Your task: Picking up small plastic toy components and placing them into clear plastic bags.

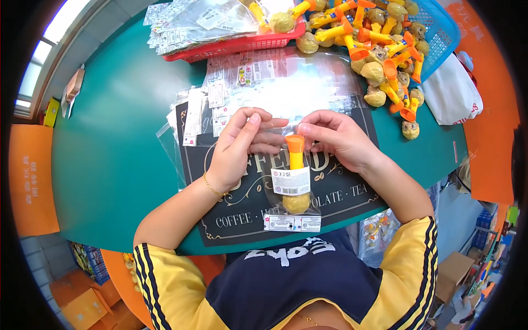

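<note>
Shirt (286, 286), left fingers (268, 137) parted, right (314, 131) pinching bag (276, 203)

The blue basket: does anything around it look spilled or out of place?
Yes: yellow-orange toys are heaped past the near edge of the blue basket onto the green table, which looks like a spill, though possibly deliberate.

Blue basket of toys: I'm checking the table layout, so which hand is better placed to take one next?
Probably the right hand: the blue basket and the loose toys lie toward its side. The left hand is farther away.
</note>
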`<action>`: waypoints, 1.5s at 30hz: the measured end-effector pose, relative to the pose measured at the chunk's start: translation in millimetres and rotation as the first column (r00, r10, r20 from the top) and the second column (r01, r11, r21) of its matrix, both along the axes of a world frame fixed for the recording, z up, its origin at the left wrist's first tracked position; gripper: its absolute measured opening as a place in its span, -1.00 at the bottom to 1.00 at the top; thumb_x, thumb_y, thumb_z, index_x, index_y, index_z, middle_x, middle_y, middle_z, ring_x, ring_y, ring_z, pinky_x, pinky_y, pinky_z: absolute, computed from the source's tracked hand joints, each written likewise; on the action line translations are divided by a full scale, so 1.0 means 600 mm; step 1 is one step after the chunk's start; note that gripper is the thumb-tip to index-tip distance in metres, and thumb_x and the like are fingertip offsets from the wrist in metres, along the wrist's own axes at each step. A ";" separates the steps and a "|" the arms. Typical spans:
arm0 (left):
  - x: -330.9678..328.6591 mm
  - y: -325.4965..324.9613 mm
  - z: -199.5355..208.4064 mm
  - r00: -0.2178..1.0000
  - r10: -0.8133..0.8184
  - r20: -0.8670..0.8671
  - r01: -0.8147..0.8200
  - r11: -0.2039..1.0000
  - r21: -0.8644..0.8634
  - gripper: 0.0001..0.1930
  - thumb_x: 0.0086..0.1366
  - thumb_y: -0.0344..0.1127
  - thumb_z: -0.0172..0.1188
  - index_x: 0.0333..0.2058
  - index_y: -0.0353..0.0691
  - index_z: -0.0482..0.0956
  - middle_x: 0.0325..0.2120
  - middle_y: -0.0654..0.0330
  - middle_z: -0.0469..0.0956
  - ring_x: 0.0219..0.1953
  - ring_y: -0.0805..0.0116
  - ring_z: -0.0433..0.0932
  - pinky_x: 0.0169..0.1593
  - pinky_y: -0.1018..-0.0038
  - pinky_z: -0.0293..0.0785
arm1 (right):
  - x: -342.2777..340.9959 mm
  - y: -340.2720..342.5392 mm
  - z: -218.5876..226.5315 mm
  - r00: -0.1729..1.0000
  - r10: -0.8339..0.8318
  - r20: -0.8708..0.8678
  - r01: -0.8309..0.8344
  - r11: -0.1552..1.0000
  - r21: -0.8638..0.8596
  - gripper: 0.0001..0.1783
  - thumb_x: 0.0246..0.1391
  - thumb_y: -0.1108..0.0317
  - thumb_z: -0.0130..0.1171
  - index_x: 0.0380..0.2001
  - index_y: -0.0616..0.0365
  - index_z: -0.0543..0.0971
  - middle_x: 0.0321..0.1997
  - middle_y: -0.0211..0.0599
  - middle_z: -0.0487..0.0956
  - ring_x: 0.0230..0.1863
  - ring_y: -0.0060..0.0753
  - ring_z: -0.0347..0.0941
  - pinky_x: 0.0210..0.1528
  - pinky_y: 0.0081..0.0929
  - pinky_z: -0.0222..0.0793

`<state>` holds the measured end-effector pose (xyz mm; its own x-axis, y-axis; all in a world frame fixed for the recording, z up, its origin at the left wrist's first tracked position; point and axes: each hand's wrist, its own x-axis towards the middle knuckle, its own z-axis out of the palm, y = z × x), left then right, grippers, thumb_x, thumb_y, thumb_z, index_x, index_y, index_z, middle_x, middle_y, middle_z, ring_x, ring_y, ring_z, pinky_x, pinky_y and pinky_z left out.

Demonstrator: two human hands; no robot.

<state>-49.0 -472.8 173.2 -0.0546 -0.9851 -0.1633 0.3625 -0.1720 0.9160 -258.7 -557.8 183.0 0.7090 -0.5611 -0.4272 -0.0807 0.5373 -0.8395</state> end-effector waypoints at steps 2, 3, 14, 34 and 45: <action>0.001 -0.002 -0.001 1.000 0.003 -0.007 -0.003 1.000 0.006 -0.73 0.44 -0.16 -0.23 -0.12 -0.23 0.31 -0.09 -0.04 0.50 -0.18 0.26 0.60 -0.15 0.48 0.54 | -0.003 0.001 -0.010 0.998 -0.055 0.008 0.055 0.996 -0.075 -0.78 0.14 0.26 0.15 -0.22 0.16 0.52 -0.30 -0.42 0.55 -0.34 -0.65 0.46 -0.27 -0.67 0.42; 0.001 -0.003 -0.002 1.000 0.003 -0.011 -0.003 1.000 0.005 -0.73 0.44 -0.17 -0.22 -0.12 -0.23 0.31 -0.10 -0.03 0.50 -0.19 0.26 0.60 -0.15 0.47 0.54 | -0.003 0.003 -0.010 0.999 -0.054 0.004 0.054 0.996 -0.070 -0.78 0.14 0.26 0.15 -0.22 0.16 0.52 -0.30 -0.42 0.55 -0.34 -0.65 0.46 -0.27 -0.67 0.42; -0.005 0.002 -0.001 0.998 0.042 0.053 -0.040 0.999 -0.025 -0.75 0.44 -0.20 -0.21 -0.11 -0.25 0.31 -0.10 -0.02 0.50 -0.21 0.27 0.60 -0.14 0.49 0.52 | -0.006 0.009 -0.012 0.996 -0.059 0.073 0.061 0.998 -0.031 -0.81 0.13 0.31 0.17 -0.26 0.20 0.52 -0.35 -0.44 0.53 -0.35 -0.70 0.44 -0.25 -0.70 0.39; -0.007 -0.006 0.020 0.979 -0.088 0.182 0.045 0.972 0.231 -0.75 0.29 -0.28 0.14 -0.17 -0.34 0.45 -0.48 0.27 0.48 -0.56 0.67 0.42 -0.58 0.73 0.37 | -0.008 -0.002 -0.016 0.986 -0.029 0.167 0.039 0.998 -0.057 -0.93 0.19 0.39 0.03 -0.31 0.13 0.39 -0.28 -0.37 0.47 -0.24 -0.57 0.41 -0.11 -0.56 0.37; -0.004 0.003 -0.010 0.999 0.046 0.029 -0.049 0.994 0.101 -0.92 0.33 -0.40 0.01 -0.29 -0.28 0.37 -0.27 0.10 0.51 -0.32 0.45 0.53 -0.21 0.52 0.54 | -0.009 -0.001 -0.021 0.973 -0.165 0.164 0.168 0.986 -0.004 -0.96 0.18 0.41 0.00 -0.32 0.09 0.37 -0.27 -0.38 0.48 -0.26 -0.59 0.42 -0.14 -0.58 0.36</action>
<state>-51.3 -470.8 167.0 -0.0024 -0.9647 -0.2635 0.3478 -0.2478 0.9042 -264.3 -558.4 170.3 0.6642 -0.6835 -0.3028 0.1469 0.5165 -0.8436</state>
